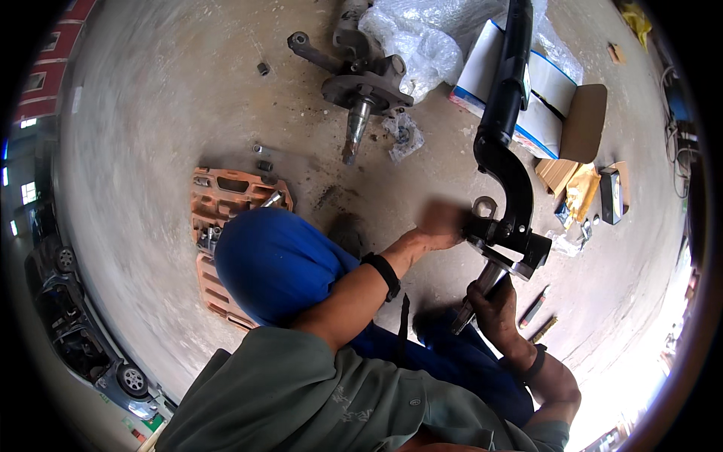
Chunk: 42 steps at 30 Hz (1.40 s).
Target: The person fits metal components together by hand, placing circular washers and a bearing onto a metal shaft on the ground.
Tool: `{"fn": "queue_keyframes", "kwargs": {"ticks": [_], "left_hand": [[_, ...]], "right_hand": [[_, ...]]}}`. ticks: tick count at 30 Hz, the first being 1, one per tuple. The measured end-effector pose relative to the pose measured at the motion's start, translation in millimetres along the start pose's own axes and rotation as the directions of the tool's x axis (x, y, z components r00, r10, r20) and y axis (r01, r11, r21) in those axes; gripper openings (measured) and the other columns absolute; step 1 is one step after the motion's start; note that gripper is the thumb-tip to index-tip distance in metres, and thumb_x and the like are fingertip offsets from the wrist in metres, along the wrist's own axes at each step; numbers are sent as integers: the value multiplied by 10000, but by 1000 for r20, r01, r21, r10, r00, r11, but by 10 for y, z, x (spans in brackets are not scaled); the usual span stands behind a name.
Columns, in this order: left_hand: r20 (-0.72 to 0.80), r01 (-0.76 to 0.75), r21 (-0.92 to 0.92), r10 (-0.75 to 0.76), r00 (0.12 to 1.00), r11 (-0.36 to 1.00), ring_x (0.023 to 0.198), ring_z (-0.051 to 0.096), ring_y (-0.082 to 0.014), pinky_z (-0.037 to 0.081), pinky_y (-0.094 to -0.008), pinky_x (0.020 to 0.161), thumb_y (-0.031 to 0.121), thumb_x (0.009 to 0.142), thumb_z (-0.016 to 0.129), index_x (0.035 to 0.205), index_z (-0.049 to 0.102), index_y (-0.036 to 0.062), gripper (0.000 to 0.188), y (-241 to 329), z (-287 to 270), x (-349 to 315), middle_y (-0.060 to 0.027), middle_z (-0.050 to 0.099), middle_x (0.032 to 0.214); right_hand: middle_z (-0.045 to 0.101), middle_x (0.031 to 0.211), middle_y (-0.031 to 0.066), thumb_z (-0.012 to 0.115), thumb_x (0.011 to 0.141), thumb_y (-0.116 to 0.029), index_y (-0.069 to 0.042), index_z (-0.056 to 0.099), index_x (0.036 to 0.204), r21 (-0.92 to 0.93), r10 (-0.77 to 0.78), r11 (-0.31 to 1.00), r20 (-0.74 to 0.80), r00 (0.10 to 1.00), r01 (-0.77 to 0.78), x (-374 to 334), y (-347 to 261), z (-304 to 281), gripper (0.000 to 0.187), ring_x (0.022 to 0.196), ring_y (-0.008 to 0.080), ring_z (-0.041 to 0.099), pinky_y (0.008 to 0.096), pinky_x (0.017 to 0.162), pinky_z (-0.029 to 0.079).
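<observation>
A black axle beam (pixel 507 120) reaches from the top edge down to a curved end. At that end sits a black steering knuckle (pixel 520 239) with a bare steel spindle (pixel 488 282) pointing down and left. My right hand (pixel 497 313) is wrapped round the spindle, just below the knuckle's flange. At the knuckle's left side is my left hand (pixel 440 220), smeared by motion, so its fingers do not show clearly. Whether it touches the knuckle or holds something there I cannot tell.
A dirty old steering knuckle (pixel 369 89) lies on the floor ahead, beside bubble wrap (pixel 418 45). An open cardboard box (pixel 553 105) stands behind the beam. By my left knee lies an orange socket case (pixel 241 184). A marker-like tool (pixel 534 306) lies at right.
</observation>
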State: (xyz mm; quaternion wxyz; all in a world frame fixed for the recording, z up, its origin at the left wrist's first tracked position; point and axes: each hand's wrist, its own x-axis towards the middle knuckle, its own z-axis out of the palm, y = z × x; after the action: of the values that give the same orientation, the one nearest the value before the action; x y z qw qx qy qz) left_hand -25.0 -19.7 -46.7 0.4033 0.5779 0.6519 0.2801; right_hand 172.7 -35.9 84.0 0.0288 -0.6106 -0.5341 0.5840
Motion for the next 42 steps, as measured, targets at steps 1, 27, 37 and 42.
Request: {"fn": "queue_keyframes", "kwargs": {"ticks": [1,27,37,42], "left_hand": [[-6,13,20,-13,1000,1000,804,689,-366,532,-440,725,175,671,741,812,712,116,155,22,50,5,-121,708,778],[-86,14,-107,-23,996,994,597,609,-346,423,-483,540,118,603,746,713,671,72,141,233,101,36,-136,633,666],[-86,4,-184,-20,996,983,674,643,-322,446,-449,579,87,760,748,834,690,26,112,179,260,-25,-149,678,772],[-36,27,-99,-30,999,995,711,665,-303,481,-426,622,76,742,766,859,692,15,151,239,126,-44,-149,690,800]], "right_hand": [[695,735,155,698,850,-142,56,540,1028,13,18,1000,12,1000,-18,-10,-53,-16,310,666,232,709,360,617,573],[626,748,112,567,753,-96,3,564,926,448,420,832,-123,899,-328,126,-276,79,199,638,206,635,310,603,530],[594,720,112,599,793,-80,14,520,966,462,383,843,-161,909,-274,129,-48,104,212,604,217,615,326,585,536],[601,748,99,631,853,-116,4,537,991,494,362,824,-81,929,-278,118,18,59,205,622,205,613,332,580,525]]}}
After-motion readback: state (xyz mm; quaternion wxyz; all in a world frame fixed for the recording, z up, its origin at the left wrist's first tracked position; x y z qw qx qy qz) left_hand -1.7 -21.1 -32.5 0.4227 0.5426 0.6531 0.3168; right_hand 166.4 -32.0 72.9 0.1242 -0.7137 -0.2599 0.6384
